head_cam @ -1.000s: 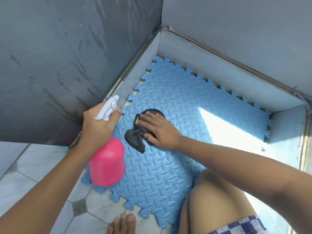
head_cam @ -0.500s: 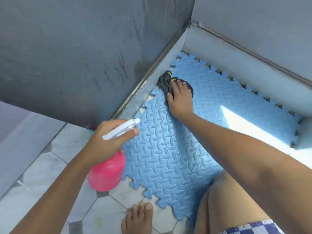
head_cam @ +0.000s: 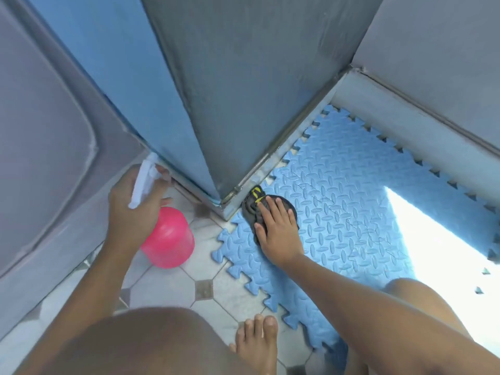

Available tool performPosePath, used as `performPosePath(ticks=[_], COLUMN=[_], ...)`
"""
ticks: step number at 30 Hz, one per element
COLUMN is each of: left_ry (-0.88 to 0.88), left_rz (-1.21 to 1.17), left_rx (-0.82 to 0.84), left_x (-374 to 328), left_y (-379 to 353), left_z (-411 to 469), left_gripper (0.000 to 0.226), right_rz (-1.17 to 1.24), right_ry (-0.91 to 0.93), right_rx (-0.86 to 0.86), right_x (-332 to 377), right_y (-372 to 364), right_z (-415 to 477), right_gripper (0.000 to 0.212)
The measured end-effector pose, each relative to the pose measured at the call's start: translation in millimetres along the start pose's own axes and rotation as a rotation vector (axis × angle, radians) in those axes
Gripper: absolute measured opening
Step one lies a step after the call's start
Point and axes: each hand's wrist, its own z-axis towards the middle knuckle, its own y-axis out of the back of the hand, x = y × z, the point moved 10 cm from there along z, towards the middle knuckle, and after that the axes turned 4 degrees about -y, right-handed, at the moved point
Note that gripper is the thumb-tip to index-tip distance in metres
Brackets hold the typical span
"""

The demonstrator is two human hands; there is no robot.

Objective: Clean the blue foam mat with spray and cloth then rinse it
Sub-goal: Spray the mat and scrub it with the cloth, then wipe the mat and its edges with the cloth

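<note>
one blue textured foam mat (head_cam: 351,212) on tiled floor, right. right hand (head_cam: 278,234), fingers flat, presses one black cloth (head_cam: 250,209) at mat's left edge. left hand (head_cam: 132,212) grips one pink spray bottle (head_cam: 169,239), left. no writing legible.

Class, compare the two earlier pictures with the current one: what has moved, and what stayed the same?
The right hand pushed the dark cloth along the wall-side edge of the blue foam mat, out to the far end, then back to the near corner. The left hand carried the pink spray bottle off the mat's edge, over the floor tiles. Unchanged: left hand grips the bottle, right hand presses the cloth.
</note>
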Motion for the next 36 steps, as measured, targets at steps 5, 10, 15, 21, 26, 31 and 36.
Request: performPosePath(ticks=[5, 10, 15, 21, 26, 31, 36], left_ry=[-0.049, -0.074, -0.014, -0.068, -0.537, -0.891, -0.924], left_rz=[-0.231, -0.384, -0.215, 0.046, 0.145, 0.133, 0.233], left_rx=[-0.332, -0.22, 0.035, 0.008, -0.176, -0.231, -0.35], left_x=[7, -37, -25, -83, -246, -422, -562], left_y=[266, 283, 285, 337, 375, 398, 446], left_z=[201, 183, 175, 140, 109, 109, 152], left_gripper=[0.036, 0.052, 0.122, 0.104, 0.04, 0.031, 0.032], right_rz=[-0.038, -0.05, -0.06, -0.053, 0.401, 0.646, 0.716], right_ry=[0.019, 0.018, 0.008, -0.017, -0.331, -0.371, -0.308], right_rx=[-0.047, -0.078, -0.08, 0.047, 0.266, 0.299, 0.147], right_x=[-3, -2, 3, 15, -12, -35, -38], right_y=[-3, -2, 7, 30, 94, 224, 379], right_z=[1, 1, 4, 13, -4, -26, -49], right_gripper=[0.056, 0.054, 0.05, 0.031, 0.031, 0.031, 0.012])
